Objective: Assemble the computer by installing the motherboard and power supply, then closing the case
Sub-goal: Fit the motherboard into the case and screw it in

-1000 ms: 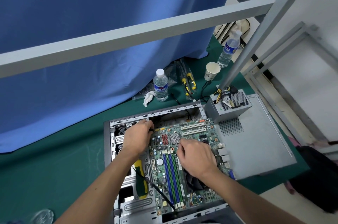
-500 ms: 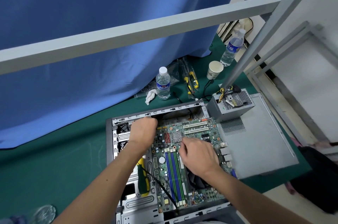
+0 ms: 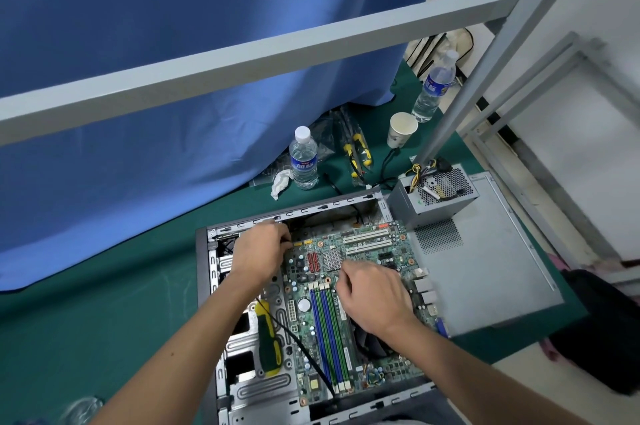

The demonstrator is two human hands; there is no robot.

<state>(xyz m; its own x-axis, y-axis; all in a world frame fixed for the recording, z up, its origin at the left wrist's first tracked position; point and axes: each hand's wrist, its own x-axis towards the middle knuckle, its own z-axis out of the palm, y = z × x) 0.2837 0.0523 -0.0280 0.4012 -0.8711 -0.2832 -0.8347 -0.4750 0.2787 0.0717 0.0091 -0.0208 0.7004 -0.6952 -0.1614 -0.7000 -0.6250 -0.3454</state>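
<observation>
motherboard [image 3: 349,289] lies in the case [image 3: 202,261]; power supply [image 3: 433,197] waits outside; your left hand [image 3: 258,254] and right hand [image 3: 375,293] have curled fingers on it, grip unclear.

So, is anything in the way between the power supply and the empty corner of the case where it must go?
Nothing solid shows. The power supply sits outside on the side panel, beside the case. The far corner next to it holds only a loose cable. Both hands are farther in, over the motherboard.
</observation>
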